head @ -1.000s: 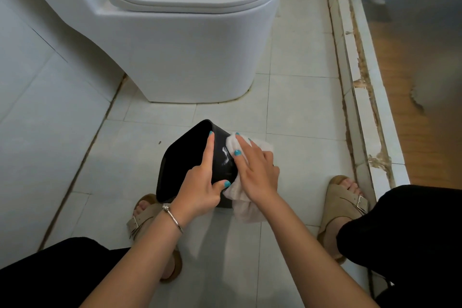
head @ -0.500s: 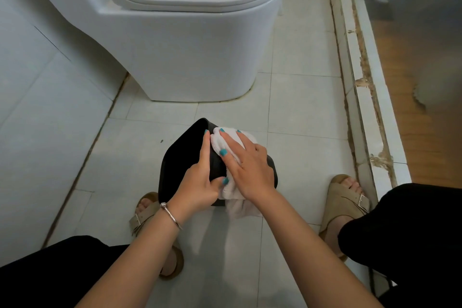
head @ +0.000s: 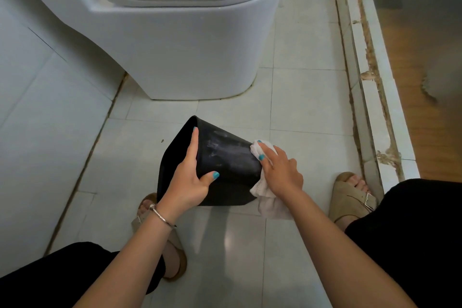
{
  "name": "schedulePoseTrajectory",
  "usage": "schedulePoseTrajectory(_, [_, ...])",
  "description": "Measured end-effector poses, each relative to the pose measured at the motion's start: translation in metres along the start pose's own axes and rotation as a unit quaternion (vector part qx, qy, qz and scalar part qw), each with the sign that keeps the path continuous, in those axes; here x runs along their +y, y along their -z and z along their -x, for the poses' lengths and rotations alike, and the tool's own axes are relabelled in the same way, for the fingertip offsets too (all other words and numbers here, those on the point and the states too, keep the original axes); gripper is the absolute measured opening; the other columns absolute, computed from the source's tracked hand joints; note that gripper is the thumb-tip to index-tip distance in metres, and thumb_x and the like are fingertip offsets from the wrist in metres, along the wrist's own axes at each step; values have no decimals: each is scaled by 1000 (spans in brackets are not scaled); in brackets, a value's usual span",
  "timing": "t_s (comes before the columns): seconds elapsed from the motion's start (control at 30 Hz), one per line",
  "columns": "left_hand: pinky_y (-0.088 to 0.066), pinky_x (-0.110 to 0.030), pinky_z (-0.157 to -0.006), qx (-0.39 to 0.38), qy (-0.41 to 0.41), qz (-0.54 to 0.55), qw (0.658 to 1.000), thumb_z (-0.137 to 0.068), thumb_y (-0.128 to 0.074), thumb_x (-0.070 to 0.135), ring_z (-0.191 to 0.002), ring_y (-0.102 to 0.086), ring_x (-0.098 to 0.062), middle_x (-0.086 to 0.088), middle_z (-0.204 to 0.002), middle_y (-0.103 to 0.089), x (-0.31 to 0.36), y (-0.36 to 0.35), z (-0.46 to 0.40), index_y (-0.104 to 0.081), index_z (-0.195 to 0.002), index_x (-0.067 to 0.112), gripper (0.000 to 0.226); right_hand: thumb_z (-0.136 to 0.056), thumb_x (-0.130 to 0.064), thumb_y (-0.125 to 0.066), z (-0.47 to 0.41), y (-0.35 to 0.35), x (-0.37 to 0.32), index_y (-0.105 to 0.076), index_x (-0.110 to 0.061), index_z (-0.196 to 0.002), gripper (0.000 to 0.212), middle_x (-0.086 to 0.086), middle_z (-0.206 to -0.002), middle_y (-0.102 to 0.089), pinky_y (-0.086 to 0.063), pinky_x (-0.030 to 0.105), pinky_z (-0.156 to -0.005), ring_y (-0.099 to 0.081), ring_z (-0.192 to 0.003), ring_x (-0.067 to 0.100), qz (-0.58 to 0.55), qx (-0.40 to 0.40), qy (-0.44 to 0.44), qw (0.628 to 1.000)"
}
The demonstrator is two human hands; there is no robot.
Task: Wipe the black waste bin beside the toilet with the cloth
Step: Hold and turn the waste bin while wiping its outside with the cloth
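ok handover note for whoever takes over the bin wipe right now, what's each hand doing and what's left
Left hand grips the black waste bin, which lies tipped on the floor in front of the toilet.
Right hand presses the white cloth against the bin's narrow base end.
Done: upper side shows wipe streaks.
Left: the other sides, not visible from here, then stand it upright.

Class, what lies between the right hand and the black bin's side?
In the head view, the white cloth lies between the right hand and the bin.
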State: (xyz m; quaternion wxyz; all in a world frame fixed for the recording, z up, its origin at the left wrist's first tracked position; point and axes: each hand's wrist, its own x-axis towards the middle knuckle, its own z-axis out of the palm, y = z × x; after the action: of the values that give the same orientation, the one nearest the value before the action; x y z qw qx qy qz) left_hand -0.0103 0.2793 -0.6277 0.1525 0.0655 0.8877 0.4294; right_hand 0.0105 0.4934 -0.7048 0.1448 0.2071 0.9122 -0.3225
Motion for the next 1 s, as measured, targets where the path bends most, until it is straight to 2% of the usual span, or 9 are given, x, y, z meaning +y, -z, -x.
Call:
schedulePoseTrajectory(0.2, [-36,3,-77,16,-3,-1,1000,-84,-69,8,-92,-43,28,30,-124,-34,-8,0,6,9,-148,41,106,-103,-41,-26,10,3,-38,-26,-55,-141,41,-10,-151,-32,-37,36,-81,-35,-121,26,57,10,50,997])
schedulePoseTrajectory(0.33, [-50,-36,-86,1,-17,0,1000,-85,-65,6,-91,-63,-22,-14,-113,-62,-1,-5,9,12,-149,36,105,-102,-40,-29,28,8,-97,-27,-53,-140,40,-11,-147,-37,-36,35,-69,-36,-116,27,74,39,190,978])
schedulePoseTrajectory(0.43, [-50,-35,-88,16,-19,-3,1000,-85,-65,7,-103,-60,-26,-15,-119,-60,0,-4,12,12,-150,33,103,-102,-40,-28,33,8,-116,-28,-54,-138,39,-13,-144,-38,-37,35,-65,-36,-112,25,75,35,234,969])
schedulePoseTrajectory(0.5, [-49,-29,-85,15,-19,-4,1000,-86,-64,9,-99,-61,-17,-12,-118,-60,1,-3,14,12,-150,33,103,-102,-40,-28,33,8,-114,-28,-55,-139,40,-14,-144,-38,-40,34,-64,-36,-114,25,72,32,228,970])
schedulePoseTrajectory(0.67, [-51,-44,-88,-8,-18,8,1000,-86,-62,4,-98,-63,-28,-16,-118,-61,-1,-3,16,16,-147,38,105,-101,-38,-30,27,5,-103,-29,-56,-137,40,-15,-144,-38,-34,32,-60,-36,-114,23,60,45,205,976])
schedulePoseTrajectory(0.77, [-50,-26,-86,-8,-16,17,1000,-85,-65,5,-93,-64,-12,3,-117,-57,-4,-4,20,13,-148,38,106,-102,-38,-30,14,4,-90,-28,-56,-137,39,-12,-145,-38,-35,34,-66,-36,-115,24,58,31,177,982])
schedulePoseTrajectory(0.83, [-47,-24,-83,1,-12,7,1000,-85,-67,6,-86,-61,-14,-6,-118,-59,-6,-3,20,11,-149,36,105,-102,-38,-29,4,4,-78,-28,-56,-138,40,-10,-145,-39,-35,36,-70,-37,-116,25,65,15,152,986])
schedulePoseTrajectory(0.9, [-48,-30,-85,4,-11,9,1000,-85,-67,6,-92,-59,-23,-11,-123,-56,-8,1,20,9,-149,38,105,-102,-37,-28,-5,4,-63,-27,-57,-138,41,-8,-144,-39,-35,36,-73,-37,-117,26,77,-1,122,990])
schedulePoseTrajectory(1.0, [-42,-26,-98,-21,-15,30,999,-85,-67,7,-117,-47,-5,13,-138,-34,-8,7,20,8,-148,44,105,-102,-37,-28,-14,6,-38,-30,-58,-136,40,-9,-142,-41,-35,37,-77,-38,-117,27,82,-21,64,994])
